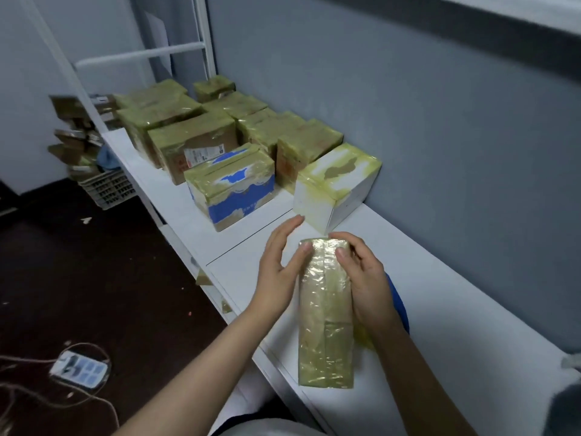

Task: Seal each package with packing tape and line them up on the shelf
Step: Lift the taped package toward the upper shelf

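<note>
R hand (361,278) grips pkg (325,325), L hand (279,262) open w/ thumb on it; pkg end near shelf (440,294) edge, loose hold could drop it.

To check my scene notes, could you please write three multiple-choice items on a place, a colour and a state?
1. Where does the white box stand? A on the floor B beside the wall, right of the blue-and-white box C on a chair
2. What colour is the tape on the long package? A red B black C yellowish
3. What does the right hand do? A grips the long package's far end B hangs idle C rests on the floor
Answers: B, it sits by the wall; C, yellowish film covers it; A, its fingers curl over that end.
</note>
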